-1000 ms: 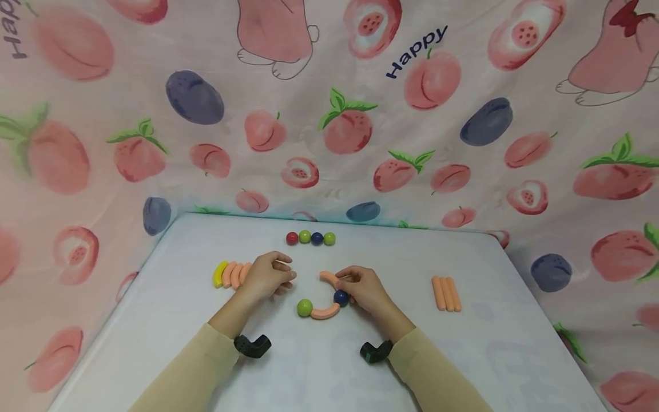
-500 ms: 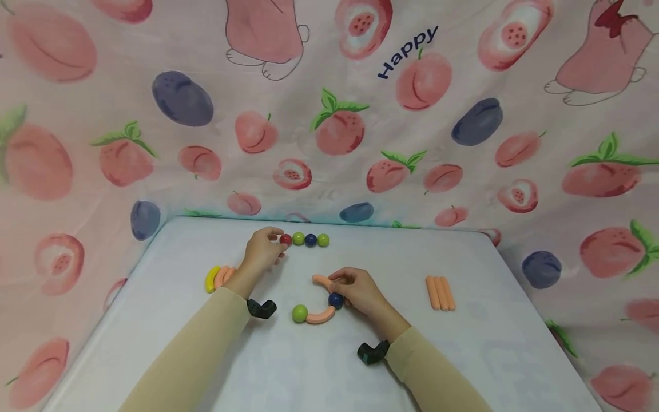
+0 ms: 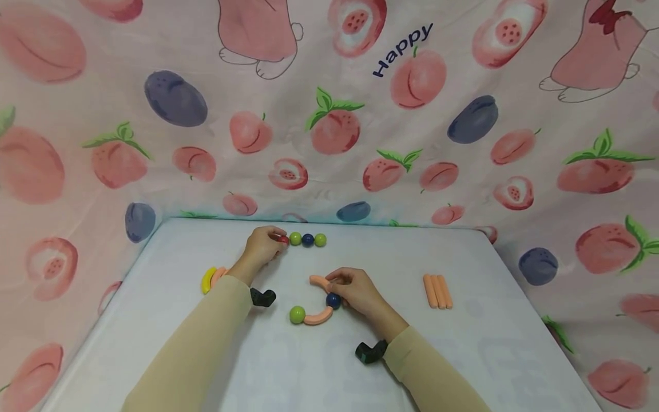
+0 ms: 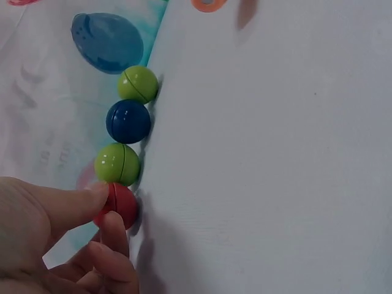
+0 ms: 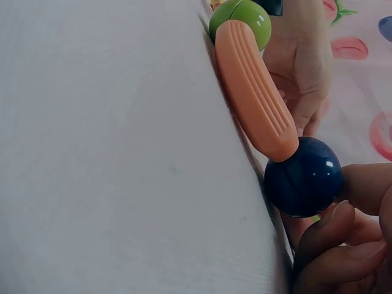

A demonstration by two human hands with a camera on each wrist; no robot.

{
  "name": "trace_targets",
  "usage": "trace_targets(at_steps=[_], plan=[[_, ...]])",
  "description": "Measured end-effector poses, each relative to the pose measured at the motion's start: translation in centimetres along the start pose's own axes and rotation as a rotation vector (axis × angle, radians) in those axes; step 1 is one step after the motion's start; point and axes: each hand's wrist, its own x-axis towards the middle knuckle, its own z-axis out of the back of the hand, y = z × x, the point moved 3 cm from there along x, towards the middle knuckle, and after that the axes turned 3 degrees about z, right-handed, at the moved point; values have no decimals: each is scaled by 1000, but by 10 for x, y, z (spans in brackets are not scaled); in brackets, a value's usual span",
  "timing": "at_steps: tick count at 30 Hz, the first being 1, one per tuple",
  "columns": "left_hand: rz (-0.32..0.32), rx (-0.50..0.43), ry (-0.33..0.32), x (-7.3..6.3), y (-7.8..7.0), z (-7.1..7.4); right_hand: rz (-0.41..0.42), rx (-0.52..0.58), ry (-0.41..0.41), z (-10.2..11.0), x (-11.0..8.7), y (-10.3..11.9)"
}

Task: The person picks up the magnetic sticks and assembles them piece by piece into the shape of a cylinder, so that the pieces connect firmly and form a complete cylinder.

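At the left end of a row of balls, my left hand (image 3: 264, 246) pinches a red ball (image 4: 124, 205) between thumb and fingers. Beside it in that row are a green ball (image 4: 117, 164), a dark blue ball (image 4: 128, 121) and another green one. My right hand (image 3: 356, 292) holds the near end of a curved orange stick (image 3: 317, 280) mid-table, its fingertips close against a blue ball (image 5: 303, 177). From that ball a second curved orange stick (image 5: 254, 92) runs to a green ball (image 5: 240, 21), together forming an open arc. The right fingers partly hide the upper stick.
Three straight orange sticks (image 3: 437, 292) lie side by side at the right. At the left, a yellow curved stick (image 3: 208, 280) and orange curved ones (image 3: 218, 276) are partly covered by my left arm. A fruit-print cloth (image 3: 329, 189) hangs behind the white table (image 3: 412, 372).
My left hand has moved forward from beside the curved sticks to the back row and taken hold of the red ball. The right hand keeps its place at the arc. The view has shifted slightly.
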Motion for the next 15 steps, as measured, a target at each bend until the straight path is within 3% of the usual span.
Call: trace_targets(at_steps=[9, 15], plan=[[-52, 92, 55, -14, 0, 1, -8, 11, 2, -2, -1, 2], [-64, 46, 183, -36, -3, -6, -13, 4, -9, -1, -1, 1]])
